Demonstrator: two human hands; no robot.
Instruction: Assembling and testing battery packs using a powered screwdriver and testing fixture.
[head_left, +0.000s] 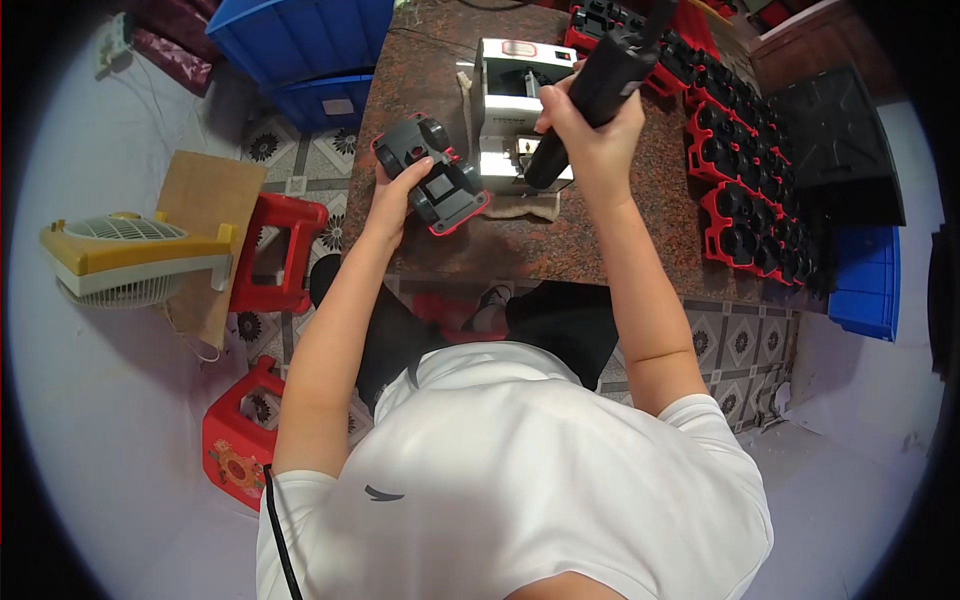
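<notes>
My left hand grips a black and red plastic part with wheel-like round ends, perhaps a toy car chassis, tilted over the table's left edge. The thumb presses on its top. My right hand is wrapped around a thick black electric screwdriver, its lower end slanting down to the left. Beneath and beside that end stands a white box-shaped machine, like a screw feeder, with an opening on top. The screwdriver's tip is hard to make out, and it seems apart from the chassis.
Rows of similar red and black parts line the right side of the speckled stone table. Blue bins stand at the far left, another blue bin at right. Red stools and a yellow-white fan are left.
</notes>
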